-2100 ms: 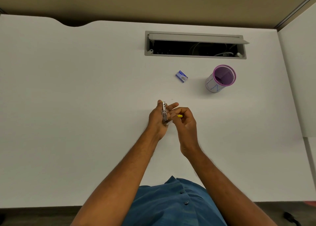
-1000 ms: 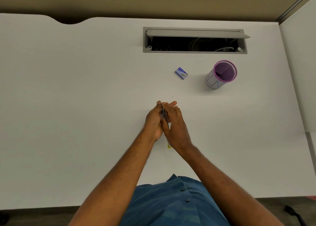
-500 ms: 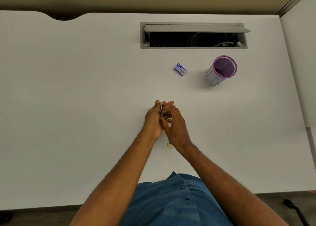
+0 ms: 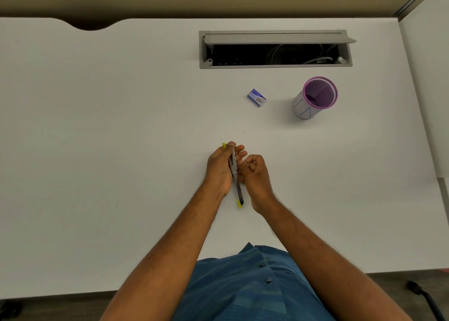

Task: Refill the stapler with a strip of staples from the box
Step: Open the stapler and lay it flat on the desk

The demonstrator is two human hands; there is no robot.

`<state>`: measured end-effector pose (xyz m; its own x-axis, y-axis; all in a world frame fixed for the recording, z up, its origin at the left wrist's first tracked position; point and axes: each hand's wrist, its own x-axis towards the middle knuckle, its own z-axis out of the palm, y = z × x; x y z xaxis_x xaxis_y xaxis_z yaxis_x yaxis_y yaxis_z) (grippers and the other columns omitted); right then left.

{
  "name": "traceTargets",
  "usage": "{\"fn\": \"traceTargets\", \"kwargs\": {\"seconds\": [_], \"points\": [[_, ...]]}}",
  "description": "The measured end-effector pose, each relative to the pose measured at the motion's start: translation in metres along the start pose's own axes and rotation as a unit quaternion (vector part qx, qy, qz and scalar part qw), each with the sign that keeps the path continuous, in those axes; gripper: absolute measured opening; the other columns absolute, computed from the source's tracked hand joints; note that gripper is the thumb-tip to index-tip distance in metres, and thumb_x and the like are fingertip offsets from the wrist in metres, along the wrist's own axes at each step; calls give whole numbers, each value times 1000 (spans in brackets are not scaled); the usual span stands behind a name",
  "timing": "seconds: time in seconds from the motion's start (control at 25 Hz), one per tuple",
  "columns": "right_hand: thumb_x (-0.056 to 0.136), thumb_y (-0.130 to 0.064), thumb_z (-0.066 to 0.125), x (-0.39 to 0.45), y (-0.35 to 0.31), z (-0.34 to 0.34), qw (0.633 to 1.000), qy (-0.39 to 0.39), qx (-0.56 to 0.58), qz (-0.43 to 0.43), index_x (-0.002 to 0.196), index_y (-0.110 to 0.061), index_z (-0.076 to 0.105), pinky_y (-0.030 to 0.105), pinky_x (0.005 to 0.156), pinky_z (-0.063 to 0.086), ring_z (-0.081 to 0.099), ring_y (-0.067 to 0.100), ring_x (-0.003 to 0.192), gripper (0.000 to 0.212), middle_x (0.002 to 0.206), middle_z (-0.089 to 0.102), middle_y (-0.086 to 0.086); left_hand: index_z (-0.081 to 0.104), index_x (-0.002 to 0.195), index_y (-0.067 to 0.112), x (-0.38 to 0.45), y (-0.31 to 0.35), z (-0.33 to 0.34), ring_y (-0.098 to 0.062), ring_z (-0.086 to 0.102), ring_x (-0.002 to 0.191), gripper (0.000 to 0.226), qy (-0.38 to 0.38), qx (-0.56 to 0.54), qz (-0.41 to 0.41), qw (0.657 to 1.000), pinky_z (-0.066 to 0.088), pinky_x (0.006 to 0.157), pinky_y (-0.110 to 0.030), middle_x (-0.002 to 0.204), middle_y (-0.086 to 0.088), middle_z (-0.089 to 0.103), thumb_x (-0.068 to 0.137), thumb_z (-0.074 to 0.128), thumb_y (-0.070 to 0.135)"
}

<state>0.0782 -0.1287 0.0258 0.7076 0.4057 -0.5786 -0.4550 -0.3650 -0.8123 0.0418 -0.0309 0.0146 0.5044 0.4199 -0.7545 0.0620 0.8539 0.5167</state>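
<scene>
My left hand grips a small metal stapler with yellow ends, held on edge above the white desk. The stapler is swung open: one yellow tip shows past my fingertips, the other points back toward me. My right hand sits right beside it with its fingers curled, touching the stapler's right side; whether it pinches anything is hidden. The small blue staple box lies closed on the desk, well beyond both hands.
A purple mesh pen cup stands to the right of the box. Behind them a grey cable tray is set into the desk with its lid up. A white partition borders the right side.
The stapler has been swung open, its rear arm now sticking out toward me. My right hand has drawn slightly to the right, off the top of the stapler.
</scene>
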Motion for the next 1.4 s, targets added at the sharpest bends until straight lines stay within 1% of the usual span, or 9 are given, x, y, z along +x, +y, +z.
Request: {"fn": "traceTargets", "kwargs": {"seconds": [0.04,0.12,0.24,0.32,0.4,0.56,0.76,1.04,1.4], "points": [[103,-20,54,0,0,0,1000,-3,17,6,98,-21,57,25,70,55,64,14,82,5,94,68,4,67,105,11,1,2,2,-19,76,83,12,0,-3,-8,1000,61,71,-31,90,-4,79,101,59,19],[104,-17,50,1,0,-2,999,-6,36,21,105,-21,65,22,77,57,68,13,91,15,105,72,3,68,103,8,3,7,7,-19,75,75,8,-4,-16,-23,1000,62,68,-32,86,-7,77,98,64,14],[106,-21,50,1,-2,-6,992,-30,97,74,107,-16,73,27,89,57,71,17,97,24,105,77,5,69,100,9,5,14,11,-17,76,75,8,-17,6,-31,999,62,65,-31,81,-5,77,96,67,16],[105,-28,52,-1,-5,-7,981,-54,151,111,102,-15,75,24,82,58,73,14,90,27,96,78,2,68,101,8,7,17,12,-17,76,75,10,-16,15,-28,999,60,58,-29,79,-4,78,96,68,17],[104,-31,54,-1,-6,-9,973,-78,177,124,107,-10,74,23,77,59,73,15,88,29,96,77,4,69,98,9,9,19,12,-18,76,75,9,-4,31,-16,999,62,61,-30,79,-4,78,95,69,17],[99,-16,62,-4,-1,-13,979,-129,129,87,119,-6,69,25,86,59,73,20,97,23,108,75,8,71,94,13,11,19,14,-20,76,83,6,10,78,29,996,60,85,-33,83,-2,79,95,69,18],[99,-19,62,-4,5,-19,987,-105,104,64,114,-11,69,25,77,61,76,24,94,18,104,77,8,70,97,17,7,21,18,-20,78,89,5,5,98,75,992,62,81,-26,92,0,79,97,67,22],[100,-26,61,-2,5,-19,988,-96,109,60,125,-15,64,30,74,63,76,26,96,27,115,75,5,67,105,20,2,19,12,-23,75,103,12,-23,89,48,995,63,77,-30,107,-3,77,100,61,30],[103,-26,56,0,3,-17,992,-89,71,51,135,-16,58,31,76,62,76,24,97,34,125,71,5,68,106,16,5,22,9,-24,77,98,23,-34,90,11,995,63,74,-32,97,-3,79,95,68,36]]}}
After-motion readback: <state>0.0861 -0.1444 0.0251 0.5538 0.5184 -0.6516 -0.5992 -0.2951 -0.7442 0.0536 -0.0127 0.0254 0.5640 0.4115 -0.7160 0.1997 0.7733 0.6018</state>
